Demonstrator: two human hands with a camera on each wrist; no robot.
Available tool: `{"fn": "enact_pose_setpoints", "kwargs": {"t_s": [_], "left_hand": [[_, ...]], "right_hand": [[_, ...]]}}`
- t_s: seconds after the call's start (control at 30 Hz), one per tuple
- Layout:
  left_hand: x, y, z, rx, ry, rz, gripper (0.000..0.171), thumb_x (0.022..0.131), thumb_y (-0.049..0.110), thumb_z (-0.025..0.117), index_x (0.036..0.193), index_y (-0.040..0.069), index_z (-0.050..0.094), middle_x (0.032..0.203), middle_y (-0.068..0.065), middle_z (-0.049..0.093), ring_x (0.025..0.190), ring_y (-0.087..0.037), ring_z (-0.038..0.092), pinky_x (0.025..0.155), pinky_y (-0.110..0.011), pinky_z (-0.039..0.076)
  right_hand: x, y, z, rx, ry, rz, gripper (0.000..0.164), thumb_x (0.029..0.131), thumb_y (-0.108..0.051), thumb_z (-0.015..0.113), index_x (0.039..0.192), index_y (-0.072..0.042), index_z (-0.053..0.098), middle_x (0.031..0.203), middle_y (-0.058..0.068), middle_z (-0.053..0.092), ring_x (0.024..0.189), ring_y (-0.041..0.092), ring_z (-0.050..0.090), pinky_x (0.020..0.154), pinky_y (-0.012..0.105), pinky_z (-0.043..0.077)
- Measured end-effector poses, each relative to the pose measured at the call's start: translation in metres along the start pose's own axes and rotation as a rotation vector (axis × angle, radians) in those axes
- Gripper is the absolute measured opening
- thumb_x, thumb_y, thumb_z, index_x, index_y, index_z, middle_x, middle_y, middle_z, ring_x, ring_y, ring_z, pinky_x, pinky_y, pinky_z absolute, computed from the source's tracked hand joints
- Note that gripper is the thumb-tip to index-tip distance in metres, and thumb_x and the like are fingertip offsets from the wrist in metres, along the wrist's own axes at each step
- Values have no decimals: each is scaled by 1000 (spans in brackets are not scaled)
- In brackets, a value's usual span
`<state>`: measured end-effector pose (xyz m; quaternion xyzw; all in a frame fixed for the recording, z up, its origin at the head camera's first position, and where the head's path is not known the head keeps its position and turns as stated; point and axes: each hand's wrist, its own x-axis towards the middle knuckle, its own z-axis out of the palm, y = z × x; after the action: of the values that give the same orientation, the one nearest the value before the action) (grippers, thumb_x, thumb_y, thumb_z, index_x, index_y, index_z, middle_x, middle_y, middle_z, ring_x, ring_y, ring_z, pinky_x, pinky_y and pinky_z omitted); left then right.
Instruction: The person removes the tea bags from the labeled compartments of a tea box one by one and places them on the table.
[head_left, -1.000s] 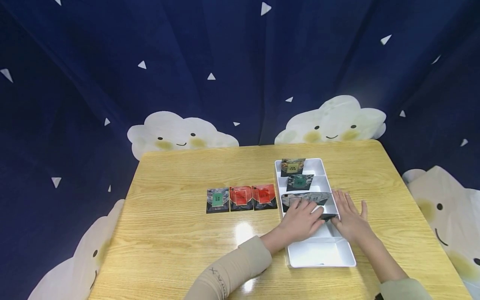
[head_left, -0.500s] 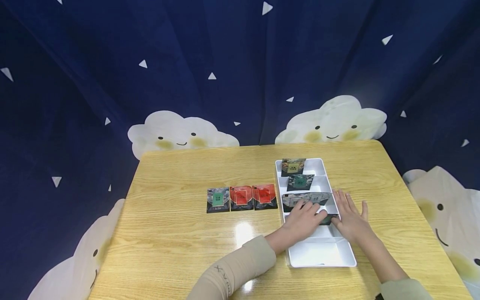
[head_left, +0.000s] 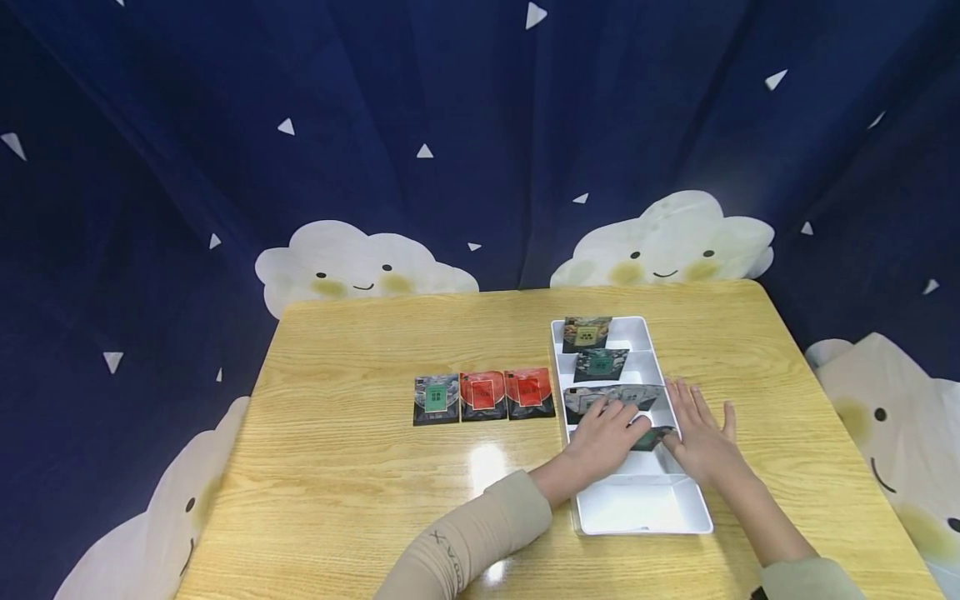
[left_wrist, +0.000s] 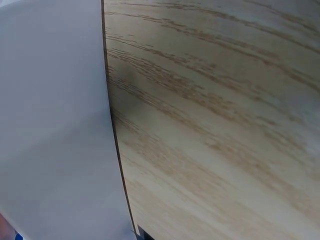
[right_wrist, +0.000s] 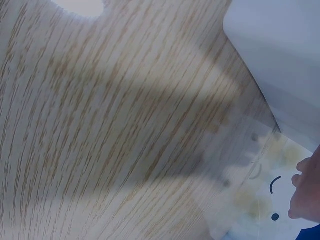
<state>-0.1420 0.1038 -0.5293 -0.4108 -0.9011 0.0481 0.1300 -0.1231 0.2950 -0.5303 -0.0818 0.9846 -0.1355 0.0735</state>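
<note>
A white divided tray (head_left: 643,507) stands on the right of the table. My left hand (head_left: 603,442) reaches over its middle with curled fingers and holds a dark sachet with a green label (head_left: 651,439) in the fourth compartment from the back. Much of that sachet is hidden under the hand. Lying along the tray's right side, my right hand (head_left: 703,442) has its fingers straight and spread, with its thumb at the sachet's right end. Grey-labelled sachets (head_left: 637,397) lean in the compartment behind. The left wrist view mainly shows the tray's outer wall (left_wrist: 55,120) and the tabletop.
Farther back in the tray are a green-labelled sachet (head_left: 600,364) and a yellow-labelled sachet (head_left: 587,334). Left of the tray, two red sachets (head_left: 482,396) and one green-labelled sachet (head_left: 436,400) lie in a row on the wooden table (head_left: 337,467).
My left hand has shifted slightly to the right, and more of the green label on the sachet beneath it shows. The right hand has stayed in place against the tray.
</note>
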Motion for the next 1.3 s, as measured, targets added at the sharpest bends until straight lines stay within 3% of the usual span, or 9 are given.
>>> {"fn": "enact_pose_setpoints", "kwargs": {"t_s": [0.23,0.47,0.7,1.07,1.3], "left_hand": [[-2,-5,-4,14,68,-45,27,86,24,50,113,29,48,108,10,48,99,-9,45,94,-29,34],[-7,-17,-22,-85,88,-121,28,88,21,51,114,30,52,108,9,48,100,-8,46,98,-32,33],[-15,-37,-39,-69,196,-168,23,85,14,51,103,27,56,93,8,47,87,-9,45,93,-31,34],[-42,-76,-47,-60,295,-226,25,84,9,44,103,21,55,90,3,45,82,-14,43,89,-32,35],[-65,-102,-44,-132,325,-299,24,82,6,44,98,19,56,85,2,43,80,-16,42,87,-35,36]], "right_hand": [[0,1,0,15,-8,1,71,90,-21,35,146,-12,-7,149,22,7,136,41,3,97,61,-19],[-1,2,0,16,-5,-10,76,89,-24,42,146,-13,-8,150,22,4,136,41,2,97,60,-21],[0,2,1,20,0,-12,79,88,-23,43,146,-14,-10,149,23,5,136,42,2,97,58,-23],[0,4,4,13,17,-30,79,89,-23,43,145,-14,-12,150,22,3,135,43,4,96,60,-21],[-1,4,3,5,25,-35,79,89,-24,43,146,-12,-10,149,23,7,135,44,7,97,60,-20]]}}
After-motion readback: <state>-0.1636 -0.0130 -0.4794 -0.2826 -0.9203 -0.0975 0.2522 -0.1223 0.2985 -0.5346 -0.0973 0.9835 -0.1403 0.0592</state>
